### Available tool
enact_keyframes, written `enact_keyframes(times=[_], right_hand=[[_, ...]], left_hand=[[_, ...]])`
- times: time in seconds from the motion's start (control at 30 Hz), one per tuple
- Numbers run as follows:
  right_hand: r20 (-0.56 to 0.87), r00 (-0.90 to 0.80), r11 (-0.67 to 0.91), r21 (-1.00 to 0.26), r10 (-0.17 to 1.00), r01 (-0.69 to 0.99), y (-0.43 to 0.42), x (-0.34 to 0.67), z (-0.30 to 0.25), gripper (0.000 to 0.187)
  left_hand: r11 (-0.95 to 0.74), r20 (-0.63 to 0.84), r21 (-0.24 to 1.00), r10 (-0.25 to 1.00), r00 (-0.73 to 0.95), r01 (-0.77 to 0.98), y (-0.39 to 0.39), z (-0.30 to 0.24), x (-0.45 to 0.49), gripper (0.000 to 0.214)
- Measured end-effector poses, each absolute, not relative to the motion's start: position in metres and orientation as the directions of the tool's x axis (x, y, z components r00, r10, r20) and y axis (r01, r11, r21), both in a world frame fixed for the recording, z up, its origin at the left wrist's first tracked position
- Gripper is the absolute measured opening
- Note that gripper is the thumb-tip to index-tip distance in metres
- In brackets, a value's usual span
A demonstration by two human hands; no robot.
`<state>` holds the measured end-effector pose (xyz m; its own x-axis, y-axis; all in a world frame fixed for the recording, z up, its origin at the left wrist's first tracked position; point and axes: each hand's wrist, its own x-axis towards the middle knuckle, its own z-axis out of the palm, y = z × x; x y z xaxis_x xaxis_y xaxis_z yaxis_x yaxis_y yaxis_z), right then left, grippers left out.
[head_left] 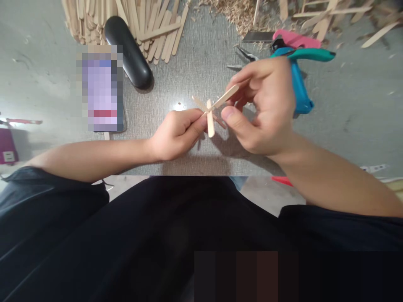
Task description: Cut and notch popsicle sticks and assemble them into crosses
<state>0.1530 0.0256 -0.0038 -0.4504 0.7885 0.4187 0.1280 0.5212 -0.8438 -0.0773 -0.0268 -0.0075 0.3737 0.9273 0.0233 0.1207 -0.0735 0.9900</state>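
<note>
A small cross-shaped piece made of wooden craft sticks (210,121) is held over the table, several arms pointing out from its middle. My left hand (181,132) pinches one arm of it between thumb and fingers, at its left side. Close by on the right, my right hand (262,105) has its thumb apart from its curled fingers. One arm of the piece reaches up toward those fingers, and whether they touch it I cannot tell. Nothing shows gripped in the right hand.
Loose craft sticks (160,37) and a black oblong case (129,52) lie at the back left, near a phone (102,94) with a blurred screen. Behind my right hand are pliers with teal handles (311,54), a pink-handled cutter (297,39), a blue tool (300,90) and wood shavings (233,14).
</note>
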Motion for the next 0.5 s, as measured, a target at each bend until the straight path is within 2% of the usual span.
enact_keyframes(times=[0.17,0.3,0.37,0.5], right_hand=[[0.299,-0.421,0.355,-0.933,0.856,0.058,0.03,0.151,-0.008,0.048],[0.363,-0.451,0.371,-0.926,0.816,-0.073,0.028,0.146,-0.015,0.041],[0.349,-0.458,0.345,-0.934,0.818,-0.096,0.027,0.144,-0.015,0.042],[0.188,-0.445,0.198,-0.98,0.875,-0.024,0.023,0.144,-0.003,0.05]], left_hand=[[-0.187,0.097,0.958,0.925,0.366,0.218,-0.028,-0.008,-0.077,0.062],[-0.238,0.134,0.941,0.915,0.381,0.241,-0.03,-0.007,-0.078,0.058],[-0.256,0.15,0.936,0.911,0.384,0.243,-0.03,-0.008,-0.078,0.056],[-0.27,0.167,0.935,0.908,0.385,0.23,-0.03,-0.008,-0.078,0.056]])
